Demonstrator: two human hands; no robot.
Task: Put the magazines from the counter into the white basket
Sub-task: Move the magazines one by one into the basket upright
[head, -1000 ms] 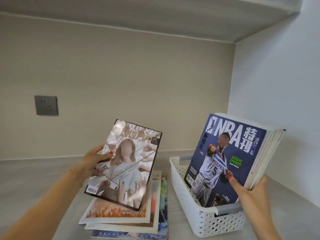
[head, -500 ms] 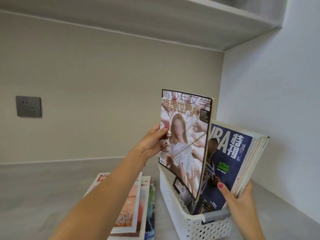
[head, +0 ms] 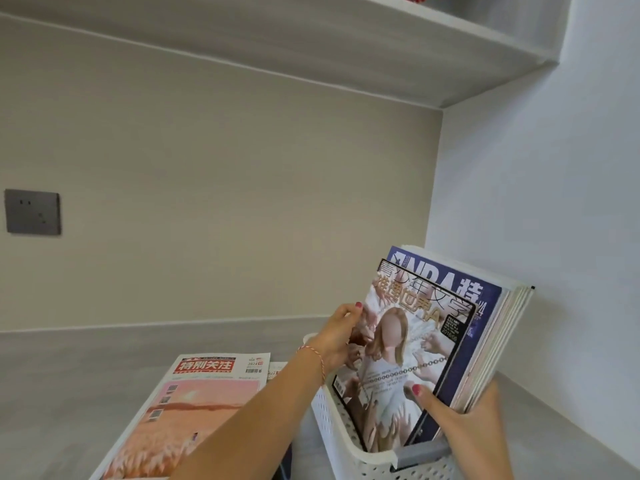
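Two hands grip magazines at the white basket (head: 346, 431). The left hand (head: 334, 337) grasps the left edge of the white-cover magazine (head: 401, 362), with the thumb on the cover and the fingers behind it. This magazine stands in the basket, tilted back, with its lower end below the basket rim. The right hand (head: 460, 415) holds the stack of magazines (head: 498, 334) that stands behind the white-cover magazine. Its thumb presses on the lower part of the white cover, and its fingers wrap around the right side of the stack. The front item of this stack has a blue cover. The stack leans back toward the right wall (head: 554, 185).

The basket is perforated white plastic with a grey handle insert (head: 420, 453) at its near end. It sits on the counter (head: 69, 368), a light grey matte surface.

To the left of the basket, a pile of magazines (head: 194, 407) lies flat on the counter. Its top item has a red title band and a pink cover picture. The left forearm crosses over the right part of this pile.

Behind the basket, a beige back wall (head: 225, 202) meets the right wall in a corner. A grey wall socket (head: 33, 212) is mounted on the back wall, well to the left of the basket. A shelf (head: 381, 53) runs above the basket.
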